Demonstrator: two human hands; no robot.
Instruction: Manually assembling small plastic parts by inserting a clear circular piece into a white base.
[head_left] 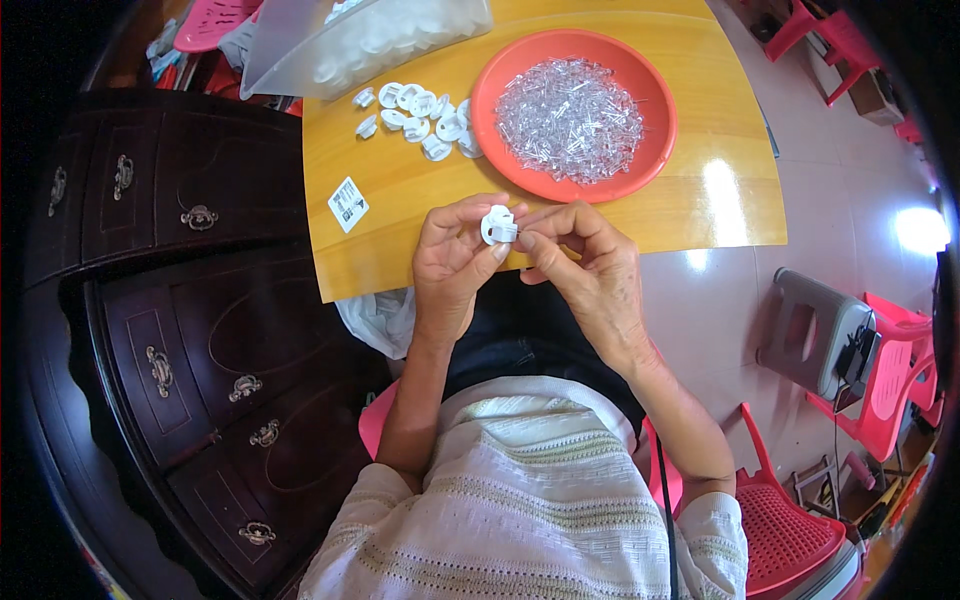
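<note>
My left hand is closed on a small white plastic part, a round disc with a raised block on it, held between thumb and fingers above the table's near edge. My right hand is pinched at the part's right side, thumb against forefinger. Whatever lies between those fingertips is too small to make out. Beyond my hands, several similar white parts lie loose on the table. To their right, a round red tray holds a heap of small clear plastic pieces.
A translucent bin of white parts stands at the back left of the yellow wooden table. A white printed label lies near its left edge. Dark drawers flank the left; red chairs and a grey stool stand right.
</note>
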